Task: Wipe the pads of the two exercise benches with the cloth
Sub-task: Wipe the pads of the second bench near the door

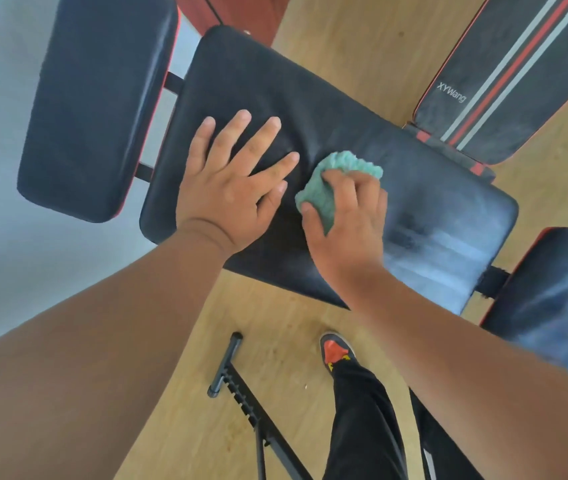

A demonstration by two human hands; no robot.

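A long black middle pad (345, 109) of the near bench runs across the centre of the view. My left hand (230, 183) lies flat on it with fingers spread. Just to its right, my right hand (348, 220) is shut on a bunched green cloth (331, 181) that presses on the same pad. Light streaks show on the pad right of the cloth. A second black pad (99, 102) of this bench lies at the left, a third (552, 299) at the right edge. The other bench's pad (504, 74), black with red and white stripes, sits at the top right.
Wooden floor (362, 39) surrounds the benches. A black metal frame foot (237, 379) lies on the floor below the pad. My leg in black trousers and a red-and-black shoe (336, 348) stand beside it. A red-brown piece of furniture (237, 12) is at the top.
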